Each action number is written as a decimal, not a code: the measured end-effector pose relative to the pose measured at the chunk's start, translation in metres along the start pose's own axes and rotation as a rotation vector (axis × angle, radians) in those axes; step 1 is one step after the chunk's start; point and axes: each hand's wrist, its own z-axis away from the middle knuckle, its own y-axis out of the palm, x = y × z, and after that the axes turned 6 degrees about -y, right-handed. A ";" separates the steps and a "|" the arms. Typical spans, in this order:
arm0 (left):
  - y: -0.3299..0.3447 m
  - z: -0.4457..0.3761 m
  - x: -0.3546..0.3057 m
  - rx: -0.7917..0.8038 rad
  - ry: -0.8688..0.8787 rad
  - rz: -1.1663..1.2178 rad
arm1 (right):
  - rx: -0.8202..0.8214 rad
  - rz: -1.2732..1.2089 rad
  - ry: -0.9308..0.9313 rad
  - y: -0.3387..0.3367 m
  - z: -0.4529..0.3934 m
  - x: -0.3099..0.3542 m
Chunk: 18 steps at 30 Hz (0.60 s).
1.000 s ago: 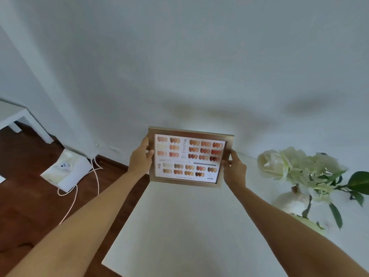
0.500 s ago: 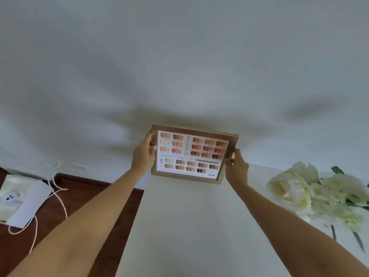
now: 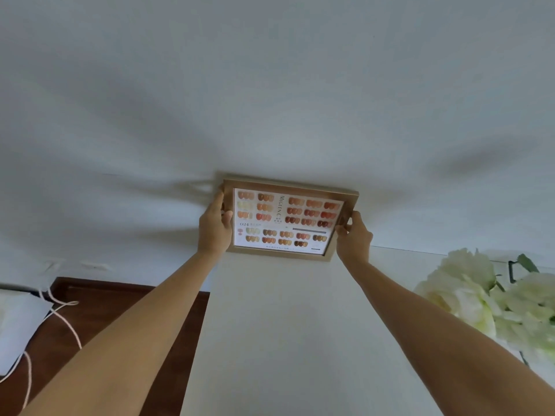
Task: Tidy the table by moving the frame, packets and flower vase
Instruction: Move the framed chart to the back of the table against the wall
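Observation:
A gold-brown frame (image 3: 287, 219) with a chart of orange and brown nail swatches is held up near the white wall, above the far end of the white table (image 3: 285, 340). My left hand (image 3: 214, 228) grips its left edge and my right hand (image 3: 353, 235) grips its right edge. White flowers (image 3: 486, 301) with green leaves fill the right side; their vase is out of sight. No packets are in view.
A white wall (image 3: 270, 100) rises straight behind the table. On the dark wooden floor (image 3: 99, 307) at the left lies a white bag (image 3: 18, 322) with pale cord handles. A thin dark object (image 3: 512, 270) shows behind the flowers.
Both hands have carried the frame farther forward toward the wall. The view has tilted up and left, so the flowers sit lower right and the vase has left the picture.

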 end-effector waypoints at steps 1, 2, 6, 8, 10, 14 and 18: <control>0.001 -0.001 0.001 -0.003 0.003 0.003 | 0.000 -0.002 0.006 0.002 -0.002 0.000; 0.002 -0.001 0.002 -0.006 0.007 0.007 | 0.000 -0.003 0.009 0.003 -0.004 -0.001; 0.005 -0.003 0.003 -0.028 -0.001 0.021 | -0.002 -0.010 0.019 0.004 -0.004 -0.002; 0.006 -0.002 0.002 -0.025 -0.016 0.024 | -0.012 -0.025 0.042 0.004 -0.003 0.000; 0.006 0.000 0.001 -0.014 -0.011 0.020 | -0.025 -0.049 0.062 0.002 -0.002 0.004; 0.006 0.012 -0.005 -0.018 -0.006 -0.017 | -0.025 -0.058 0.091 -0.004 0.012 0.012; 0.004 0.036 -0.013 -0.024 0.071 -0.113 | 0.033 -0.033 0.104 -0.013 0.044 0.010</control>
